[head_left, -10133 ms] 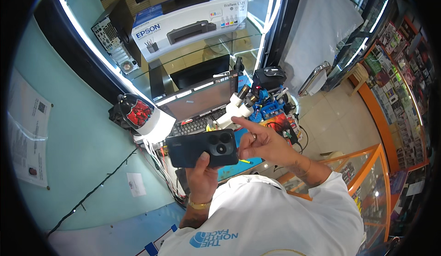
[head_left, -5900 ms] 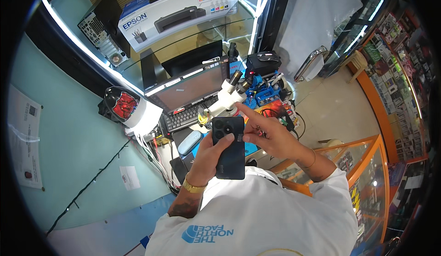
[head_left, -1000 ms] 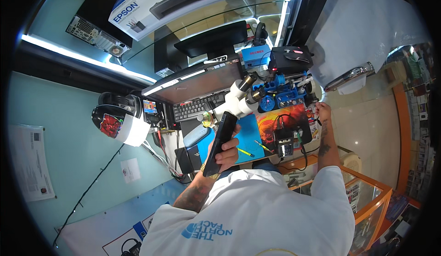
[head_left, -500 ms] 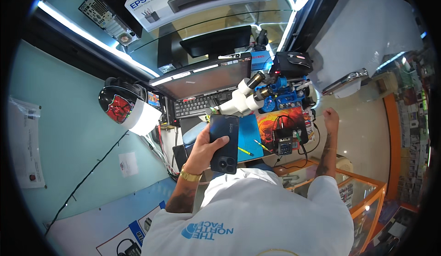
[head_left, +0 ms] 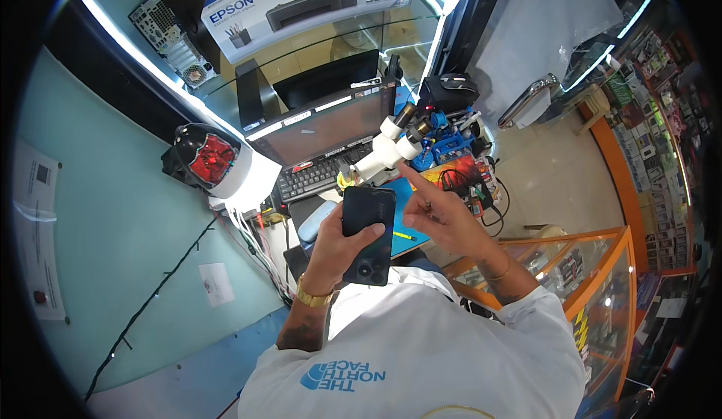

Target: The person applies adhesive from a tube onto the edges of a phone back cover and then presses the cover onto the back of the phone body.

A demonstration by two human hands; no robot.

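Note:
My left hand [head_left: 328, 248] is closed around a dark smartphone [head_left: 364, 257], its thumb lying across the phone. The phone's back, with its round camera lenses at the lower end, faces up toward me. Just right of the phone is my right hand [head_left: 451, 223], its index finger stretched out and the other fingers partly curled. I see nothing held in it. Beyond both hands stands a white microscope [head_left: 380, 158] with black eyepieces. Under the hands lies a blue work mat [head_left: 403, 193] with a yellow pen-like tool [head_left: 404, 236] on it.
A monitor [head_left: 323, 127] and black keyboard [head_left: 308, 184] stand behind the phone. Left of it are a light blue case [head_left: 317, 221] and hanging cables [head_left: 259, 250]. Blue organizers [head_left: 453, 147] sit at the far right. An orange-framed glass counter [head_left: 594, 280] stands at the right.
My right hand has come in from the far right to beside the phone, its fist loosening into a stretched index finger. The left hand still holds the phone. The view has shifted slightly.

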